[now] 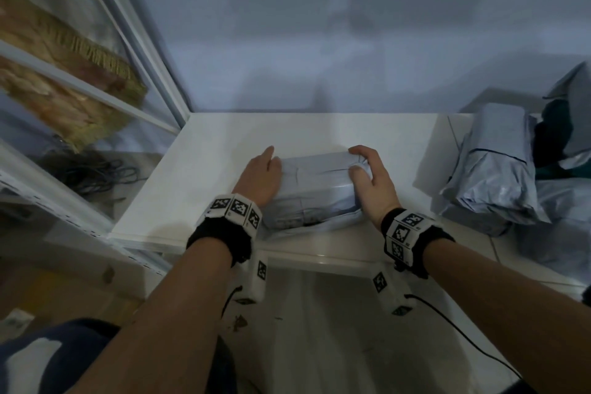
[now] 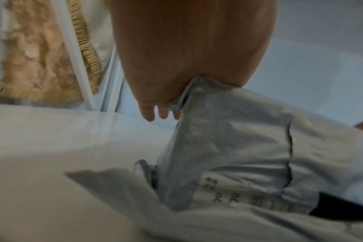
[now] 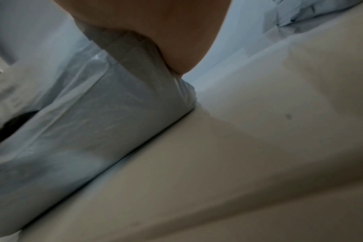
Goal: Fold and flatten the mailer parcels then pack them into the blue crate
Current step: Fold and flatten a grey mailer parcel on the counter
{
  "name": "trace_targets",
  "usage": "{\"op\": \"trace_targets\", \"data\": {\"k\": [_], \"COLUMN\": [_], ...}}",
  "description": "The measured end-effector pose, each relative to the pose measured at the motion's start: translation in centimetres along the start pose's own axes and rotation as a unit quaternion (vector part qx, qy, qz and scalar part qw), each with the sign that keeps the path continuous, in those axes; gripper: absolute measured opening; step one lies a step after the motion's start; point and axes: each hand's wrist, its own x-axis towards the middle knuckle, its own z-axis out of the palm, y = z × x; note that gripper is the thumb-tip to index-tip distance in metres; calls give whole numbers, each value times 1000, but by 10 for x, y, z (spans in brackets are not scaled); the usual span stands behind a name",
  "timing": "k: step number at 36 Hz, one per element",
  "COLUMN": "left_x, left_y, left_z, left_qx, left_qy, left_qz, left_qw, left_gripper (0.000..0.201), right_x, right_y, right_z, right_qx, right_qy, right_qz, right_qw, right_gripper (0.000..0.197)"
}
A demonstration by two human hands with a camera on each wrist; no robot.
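Note:
A grey mailer parcel point(image 1: 313, 189) lies folded on the white table point(image 1: 217, 144), a loose flap spread under its near edge. My left hand point(image 1: 262, 169) presses flat against the parcel's left end with straight fingers; in the left wrist view the palm point(image 2: 186, 57) bears on the parcel's point(image 2: 238, 155) folded corner. My right hand point(image 1: 367, 169) grips the right end, fingers curled over the far corner and thumb on top. From the right wrist, the palm point(image 3: 166, 24) sits on the parcel's point(image 3: 114, 114) end. No blue crate is in view.
A pile of grey mailer parcels point(image 1: 499, 169) lies to the right of the table, with dark cloth showing among them. A white-framed glass panel point(image 1: 134, 41) with a fringed cloth point(image 1: 64, 73) behind it stands at the left, and tangled cables point(image 1: 89, 173) lie below it.

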Motion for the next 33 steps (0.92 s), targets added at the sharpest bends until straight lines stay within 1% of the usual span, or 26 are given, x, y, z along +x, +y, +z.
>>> {"op": "trace_targets", "data": {"k": [2, 3, 4, 6, 7, 8, 10, 14, 17, 19, 21, 22, 23, 25, 27, 28, 29, 30, 31, 33], "left_x": [-1, -3, -4, -5, -6, -8, -11, -11, -10, -9, -9, -9, -9, -11, -9, -9, -8, -7, -8, -8], "left_y": [-2, -2, -2, -9, -11, -11, -13, -16, -14, -12, -12, -11, -10, -5, -1, 1, 3, 3, 4, 3], "left_z": [2, 3, 4, 6, 6, 6, 4, -4, -9, -11, -12, -12, -13, -15, -13, -12, -10, -8, -5, 1], "left_qx": [-77, -131, -204, -341, -390, -421, -451, -441, -425, -423, -419, -404, -373, -283, -155, -65, 29, 115, 186, 286], "left_qy": [18, 26, 35, 46, 47, 39, 29, 13, 8, 4, 3, 7, 6, -30, -79, -90, -87, -68, -41, 16], "left_qz": [4, -9, -38, -104, -120, -126, -135, -118, -99, -81, -61, -43, -16, 54, 105, 113, 112, 113, 117, 137], "left_qw": [997, 991, 978, 933, 912, 897, 882, 890, 900, 902, 906, 914, 928, 957, 979, 987, 989, 985, 975, 948], "left_gripper": [41, 38, 44, 55, 53, 50, 51, 60, 62, 56, 51, 52, 57, 73, 96, 108, 116, 120, 121, 119], "right_x": [1, 2, 3, 8, 11, 15, 25, 43, 54, 60, 65, 66, 65, 64, 63, 62, 61, 61, 60, 57], "right_y": [-1, -3, -4, -6, -7, -9, -11, -16, -25, -32, -34, -34, -34, -34, -35, -36, -37, -37, -38, -39], "right_z": [0, 0, 1, 2, 2, 2, 1, 1, 2, -1, -3, -4, -6, -8, -8, -7, -6, -5, -4, -1], "right_qx": [3, 6, 8, 6, 2, -3, -25, -56, -63, -55, -74, -78, -67, -49, -44, -42, -45, -49, -55, -65], "right_qy": [5, 8, 13, 19, 18, 19, 22, 26, 35, 26, 24, 20, 29, 32, 30, 31, 30, 28, 26, 16], "right_qz": [4, 8, 13, 25, 31, 36, 45, 69, 140, 206, 236, 248, 261, 284, 293, 298, 301, 300, 298, 297], "right_qw": [1000, 1000, 1000, 999, 999, 999, 998, 996, 988, 977, 969, 966, 963, 957, 955, 953, 952, 952, 952, 953], "right_gripper": [36, 36, 37, 38, 37, 33, 28, 27, 34, 38, 32, 29, 28, 26, 27, 29, 30, 31, 33, 35]}}
